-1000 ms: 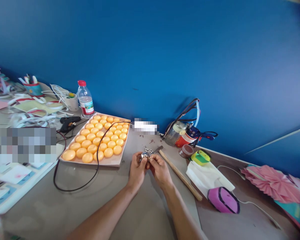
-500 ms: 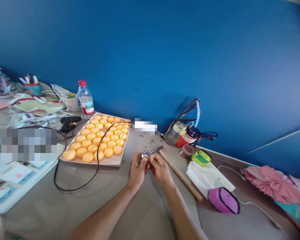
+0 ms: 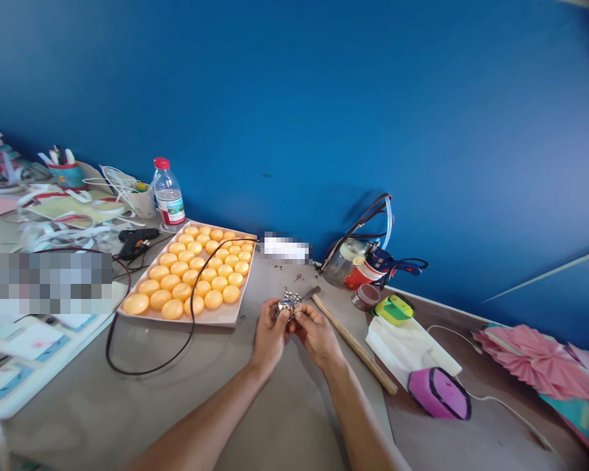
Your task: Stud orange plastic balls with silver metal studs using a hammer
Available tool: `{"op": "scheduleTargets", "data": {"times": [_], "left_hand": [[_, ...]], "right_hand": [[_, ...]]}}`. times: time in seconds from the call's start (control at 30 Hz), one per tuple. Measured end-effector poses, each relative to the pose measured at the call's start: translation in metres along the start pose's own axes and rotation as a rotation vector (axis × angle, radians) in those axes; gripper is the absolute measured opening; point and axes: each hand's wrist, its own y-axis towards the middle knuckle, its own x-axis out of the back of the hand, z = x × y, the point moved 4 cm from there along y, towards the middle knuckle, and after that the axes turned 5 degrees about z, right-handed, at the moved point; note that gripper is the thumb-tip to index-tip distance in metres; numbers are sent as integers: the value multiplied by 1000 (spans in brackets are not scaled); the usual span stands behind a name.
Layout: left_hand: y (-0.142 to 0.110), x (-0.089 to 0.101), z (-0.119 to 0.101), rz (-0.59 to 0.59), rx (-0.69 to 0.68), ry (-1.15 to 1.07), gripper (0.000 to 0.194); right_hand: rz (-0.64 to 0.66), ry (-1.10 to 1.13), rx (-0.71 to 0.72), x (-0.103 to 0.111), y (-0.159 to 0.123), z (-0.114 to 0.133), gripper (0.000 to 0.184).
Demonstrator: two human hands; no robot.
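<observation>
Between my hands is a small shiny silver metal piece (image 3: pixel 285 305), too small to name its kind. My left hand (image 3: pixel 269 333) is closed on its left side, the thumb pressed on its front. From the right, my right hand (image 3: pixel 317 330) pinches at its edge with thumb and fingers; the fingertips are partly hidden. Several small shiny metal bits (image 3: pixel 292 296) lie on the table just behind the fingers. A hammer (image 3: pixel 356 343) with a wooden handle rests to the right of my right hand, its head pointing toward the bits.
At left sits a tray (image 3: pixel 177 318) of orange balls, crossed by a black cable (image 3: pixel 152 373). Behind it stand a bottle (image 3: pixel 169 199) and a glue gun (image 3: pixel 136 242). To the right are a glass jar (image 3: pixel 341 265), a yellow-green piece (image 3: pixel 394 310) and a purple piece (image 3: pixel 439 394).
Almost nothing differs. My right wrist and forearm have shifted very slightly; both hands stay around the silver piece.
</observation>
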Motion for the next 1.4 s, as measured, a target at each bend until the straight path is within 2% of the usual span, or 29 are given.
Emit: {"op": "scheduleTargets", "data": {"times": [0.37,0.6,0.7,0.87,0.97,1.07,1.23,1.3,1.4], "left_hand": [[-2,2,-3,7,-60,145,33],[-3,3,-7,-4,-99,253,31],[-3,1,-8,0,-78,225,31],[1,-2,-5,-6,0,83,34],[3,0,-4,-57,17,32,36],[4,2,-4,-89,42,6,39],[4,4,-1,-114,73,-15,41],[5,5,0,-111,87,-3,41],[5,5,0,-102,94,-7,40]], "right_hand": [[-24,50,-33,0,-2,3,20],[-144,15,-10,-1,-1,2,23],[-177,13,-4,-2,-1,1,25],[-129,58,66,2,2,4,23],[-238,9,160,18,3,9,21],[-383,-159,236,36,2,13,22],[-575,-765,357,59,0,21,19],[-576,-913,410,61,0,21,20],[-499,-1049,458,54,0,18,21]]}}
